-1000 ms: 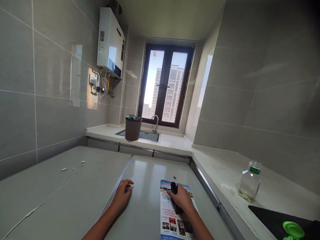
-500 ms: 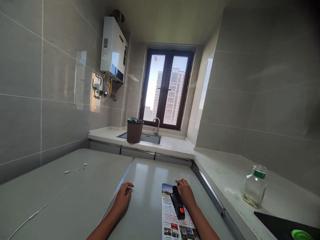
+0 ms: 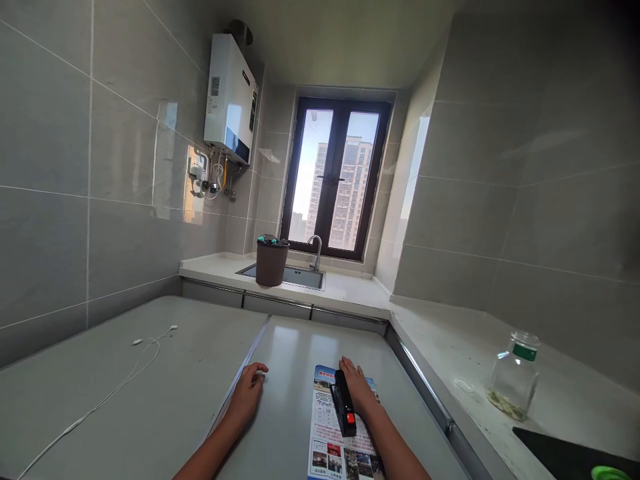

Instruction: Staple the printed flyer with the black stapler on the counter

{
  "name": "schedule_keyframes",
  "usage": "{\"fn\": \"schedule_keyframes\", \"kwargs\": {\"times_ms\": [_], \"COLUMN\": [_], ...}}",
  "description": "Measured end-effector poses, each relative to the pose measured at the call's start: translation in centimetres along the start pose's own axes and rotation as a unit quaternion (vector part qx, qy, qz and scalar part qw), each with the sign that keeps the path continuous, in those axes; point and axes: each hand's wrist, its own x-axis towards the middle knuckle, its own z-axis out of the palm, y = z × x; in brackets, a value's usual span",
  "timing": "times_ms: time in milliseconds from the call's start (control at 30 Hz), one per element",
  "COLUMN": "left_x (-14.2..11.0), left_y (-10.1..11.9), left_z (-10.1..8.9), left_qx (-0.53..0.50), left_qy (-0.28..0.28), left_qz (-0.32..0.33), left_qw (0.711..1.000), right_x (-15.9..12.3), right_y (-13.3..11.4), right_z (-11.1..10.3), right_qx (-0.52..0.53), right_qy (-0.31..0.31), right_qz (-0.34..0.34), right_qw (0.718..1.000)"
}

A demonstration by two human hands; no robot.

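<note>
Stapler [image 3: 344, 405], in the head view, lies on the leaflet [image 3: 321, 408]. Over the leaflet's upper right part, the right hand [image 3: 359, 388] stretches flat, grasping nothing visible; left of the leaflet, the left hand [image 3: 249, 390] curls loosely, apparently empty. Gentle palm pressure should avoid creases.

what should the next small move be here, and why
Probably to close the right hand around the stapler: the stapler lies on the leaflet just left of that hand, whose fingers stretch forward beside the tool rather than wrapping it.
</note>
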Motion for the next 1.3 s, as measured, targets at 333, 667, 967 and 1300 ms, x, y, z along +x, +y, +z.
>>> {"fn": "schedule_keyframes", "kwargs": {"times_ms": [333, 667, 967, 1300], "left_x": [0.3, 0.4, 0.0, -0.1], "left_y": [0.3, -1.6, -1.7, -1.3], "left_z": [-2.6, -3.9, -3.5, -3.2], "left_qx": [0.065, 0.186, 0.180, 0.174], "left_qy": [0.143, 0.159, 0.133, 0.133], "left_qz": [0.007, -0.085, -0.068, -0.083], "left_qw": [0.988, 0.966, 0.972, 0.972], "right_x": [3.3, 3.4, 3.2, -2.8], "right_y": [-14.0, -20.3, -15.3, 4.3], "right_z": [5.2, 6.7, 3.4, -3.3], "right_qx": [0.015, 0.062, 0.037, -0.073], "right_qy": [-0.092, -0.074, 0.029, 0.034], "right_qz": [-0.140, -0.164, -0.034, 0.133], "right_qw": [0.986, 0.982, 0.998, 0.988]}}
